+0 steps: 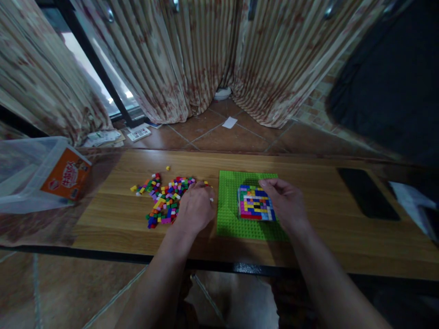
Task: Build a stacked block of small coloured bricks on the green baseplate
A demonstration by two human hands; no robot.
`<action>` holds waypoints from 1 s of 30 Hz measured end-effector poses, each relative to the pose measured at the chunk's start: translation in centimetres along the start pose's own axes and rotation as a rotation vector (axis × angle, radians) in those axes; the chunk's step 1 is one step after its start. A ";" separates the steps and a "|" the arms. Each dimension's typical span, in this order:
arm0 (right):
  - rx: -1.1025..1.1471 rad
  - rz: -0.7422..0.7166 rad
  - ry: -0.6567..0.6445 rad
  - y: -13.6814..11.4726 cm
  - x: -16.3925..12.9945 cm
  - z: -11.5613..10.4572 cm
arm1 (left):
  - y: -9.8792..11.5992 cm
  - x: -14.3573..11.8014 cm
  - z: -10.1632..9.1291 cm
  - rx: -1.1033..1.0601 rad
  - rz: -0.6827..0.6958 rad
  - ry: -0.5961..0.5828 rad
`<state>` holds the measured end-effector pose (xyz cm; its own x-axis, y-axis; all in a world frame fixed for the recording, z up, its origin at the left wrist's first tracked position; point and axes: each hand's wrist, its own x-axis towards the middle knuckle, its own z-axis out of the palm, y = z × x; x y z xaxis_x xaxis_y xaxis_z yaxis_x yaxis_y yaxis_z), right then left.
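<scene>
Built: brick block [255, 203] on green baseplate [248, 205], several layers, multicoloured
Remaining: loose bricks [164, 201] heaped left of baseplate
Left hand [195, 208]: grip curled over the heap; contents cannot be told
Right hand [286, 201]: fingers resting on the block's right edge, grip loosely bent

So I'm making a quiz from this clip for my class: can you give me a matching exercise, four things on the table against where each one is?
Things:
1. loose bricks
2. brick block
3. black phone
4. orange box

Places:
A. far left, in a clear tub
B. on the green plate, at the right hand
C. flat, right of the plate
D. piled by the left hand

Pairs: 1-D, 2-B, 3-C, 4-A
</scene>
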<state>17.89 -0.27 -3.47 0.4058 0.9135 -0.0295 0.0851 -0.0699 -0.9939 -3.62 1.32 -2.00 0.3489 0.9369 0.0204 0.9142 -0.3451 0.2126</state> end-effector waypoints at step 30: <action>-0.324 -0.531 -0.193 -0.1 -0.9 -1.1 | 4.8 0.9 1.8 -1.100 -0.077 0.185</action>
<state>18.55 -1.51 -3.17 0.0651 0.9106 0.4082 0.5113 0.3208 -0.7973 1.41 0.42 -2.71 0.1792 0.9792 0.0955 0.2197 -0.1345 0.9663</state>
